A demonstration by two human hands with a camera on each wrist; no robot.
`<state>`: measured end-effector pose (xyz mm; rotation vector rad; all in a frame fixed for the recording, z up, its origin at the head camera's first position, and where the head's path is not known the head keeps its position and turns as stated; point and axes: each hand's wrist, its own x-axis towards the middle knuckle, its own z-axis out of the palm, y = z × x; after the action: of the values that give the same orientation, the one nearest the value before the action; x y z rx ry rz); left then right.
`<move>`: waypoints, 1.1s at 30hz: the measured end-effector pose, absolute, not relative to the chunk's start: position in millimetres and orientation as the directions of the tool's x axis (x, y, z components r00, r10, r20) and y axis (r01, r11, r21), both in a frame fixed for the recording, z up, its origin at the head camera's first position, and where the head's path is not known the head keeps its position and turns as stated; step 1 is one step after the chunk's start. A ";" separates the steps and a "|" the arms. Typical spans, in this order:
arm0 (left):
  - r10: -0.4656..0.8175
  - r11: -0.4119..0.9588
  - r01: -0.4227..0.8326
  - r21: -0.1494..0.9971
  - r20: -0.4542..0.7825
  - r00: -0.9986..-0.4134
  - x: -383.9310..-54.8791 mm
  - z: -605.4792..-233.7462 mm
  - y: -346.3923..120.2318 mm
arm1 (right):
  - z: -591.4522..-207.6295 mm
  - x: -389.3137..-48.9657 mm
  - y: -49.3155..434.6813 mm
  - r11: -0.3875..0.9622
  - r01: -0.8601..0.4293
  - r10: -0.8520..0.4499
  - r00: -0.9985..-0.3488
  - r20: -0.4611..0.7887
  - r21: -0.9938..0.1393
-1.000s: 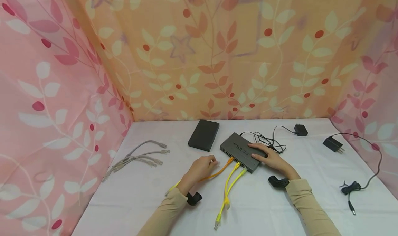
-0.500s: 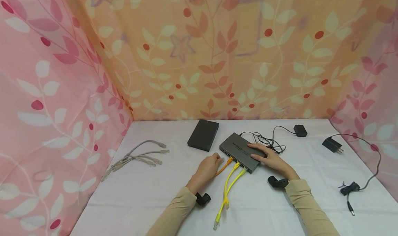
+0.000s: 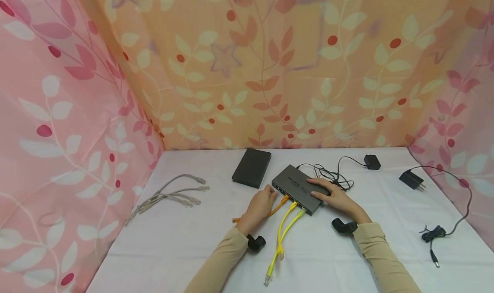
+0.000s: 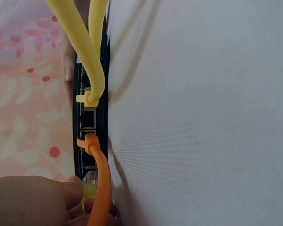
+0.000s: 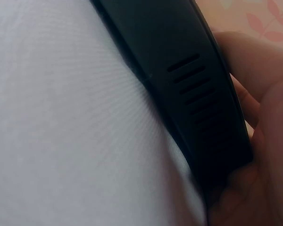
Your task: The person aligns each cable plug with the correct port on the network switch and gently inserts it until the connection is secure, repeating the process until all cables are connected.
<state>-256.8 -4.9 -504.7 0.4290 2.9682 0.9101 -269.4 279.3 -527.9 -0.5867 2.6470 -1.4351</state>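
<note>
A dark grey network switch (image 3: 295,185) lies on the white table with one orange cable (image 3: 278,206) and two yellow cables (image 3: 281,233) plugged into its front ports. My left hand (image 3: 259,207) is at the switch's left front corner. In the left wrist view, its fingers pinch a yellow-booted clear network plug (image 4: 89,188) at the port beside the orange one; whether the plug is fully seated cannot be seen. My right hand (image 3: 339,197) holds the switch's right end, thumb and fingers on its top, other fingers against the vented side (image 5: 193,89).
Behind the left hand lies a black box (image 3: 251,167). Grey network cables (image 3: 170,194) lie at the left. A coiled black cord (image 3: 333,176) leads to a power adapter (image 3: 372,161) at the back; another adapter (image 3: 412,179) with its cord lies at the right.
My left hand has moved right and away from me, up to the switch's front left corner. The orange cable's loose end now shows beside the left wrist. The right hand stays in place.
</note>
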 end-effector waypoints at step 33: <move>0.299 0.828 0.310 0.467 0.099 -0.949 -260.4 -501.5 5.1 | -505.7 -257.3 267.8 0.534 -0.240 -0.334 -0.941 0.059 -0.811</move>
<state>-260.4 5.1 -501.5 0.5039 3.0244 0.7774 -257.3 267.8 -505.7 -0.4995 2.6601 -1.3817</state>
